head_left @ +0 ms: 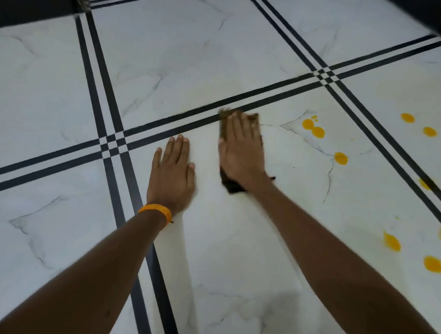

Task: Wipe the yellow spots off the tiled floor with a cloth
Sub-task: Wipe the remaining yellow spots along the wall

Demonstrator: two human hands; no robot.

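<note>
1. Head view showed the right hand point(242, 152) lying flat on a dark brown cloth point(233, 186) near mid-frame. Its grip was apart, fingers straight and pressing down rather than curled round the fabric, probably so that the whole palm spread the pressure for wiping.
2. The cloth sat on the tiled floor point(194, 63), its far edge touching the double black stripe point(181, 113) at twelve o'clock from the hand. A dark corner stuck out beneath the wrist.
3. The left hand point(172, 169), at nine o'clock of the cloth and just beside it, rested palm-down on bare tile. Its grip was apart and held nothing, apparently propping the leaning body. An orange wristband point(158, 211) circled that wrist.
4. Yellow spots point(317, 131) lay at three o'clock of the cloth, apart from it, with more toward four and five o'clock. Most of the wiping seemed not yet done.
</note>
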